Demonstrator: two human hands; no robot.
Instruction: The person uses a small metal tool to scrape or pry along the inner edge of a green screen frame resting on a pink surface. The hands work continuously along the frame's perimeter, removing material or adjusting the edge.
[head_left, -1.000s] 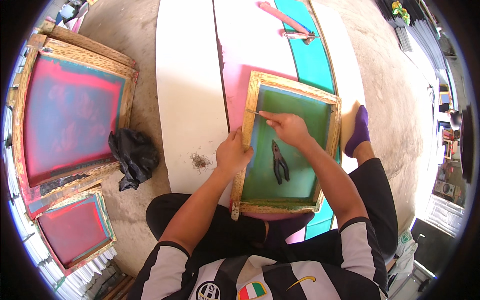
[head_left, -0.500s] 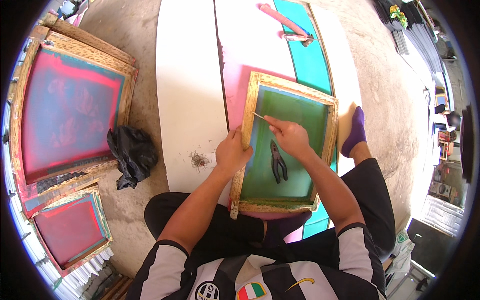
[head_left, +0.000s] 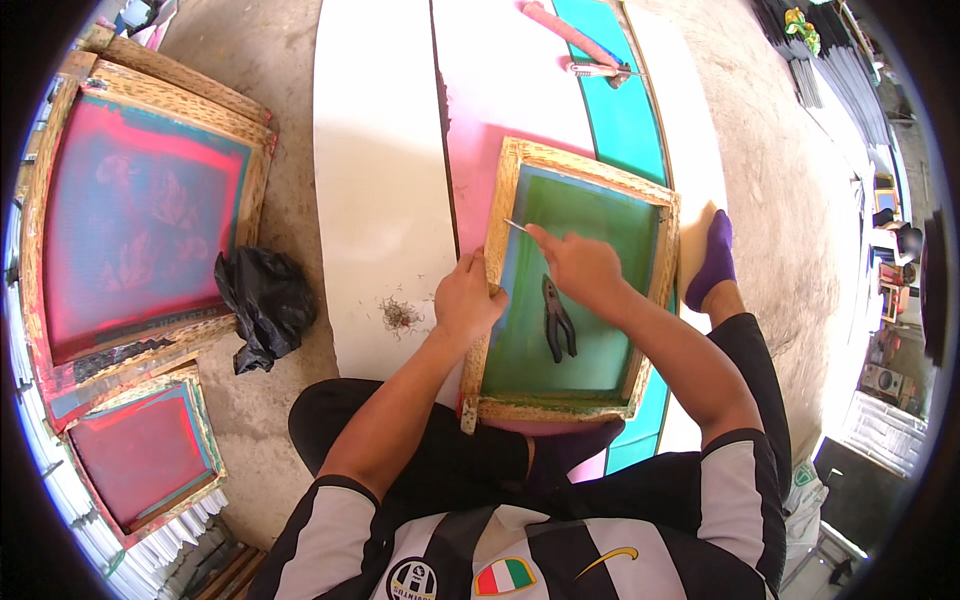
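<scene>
A wooden screen-printing frame (head_left: 590, 408) with green mesh lies tilted across the boards and my lap. My left hand (head_left: 468, 300) is closed around its left bar, thumb on the inner side. My right hand (head_left: 582, 268) is closed on a tool with a thin metal shaft (head_left: 517, 227); its handle is hidden in my fist. The shaft's tip meets the left bar near its upper part. Dark pliers (head_left: 557, 320) rest on the mesh below my right hand, jaws toward the top. Left of my left hand is a small pile of thin bits that look like staples (head_left: 400, 314).
Beyond the frame lie a pink roll (head_left: 568, 32) and a cutter knife (head_left: 592, 70). At left stand a large pink-blue screen frame (head_left: 45, 230), a smaller red one (head_left: 215, 445) and a black plastic bag (head_left: 265, 305). My purple-socked foot (head_left: 712, 260) is at right.
My right elbow has swung outward to the right, and the right hand has turned slightly with the tool's tip still at the left bar. The left hand keeps its grip.
</scene>
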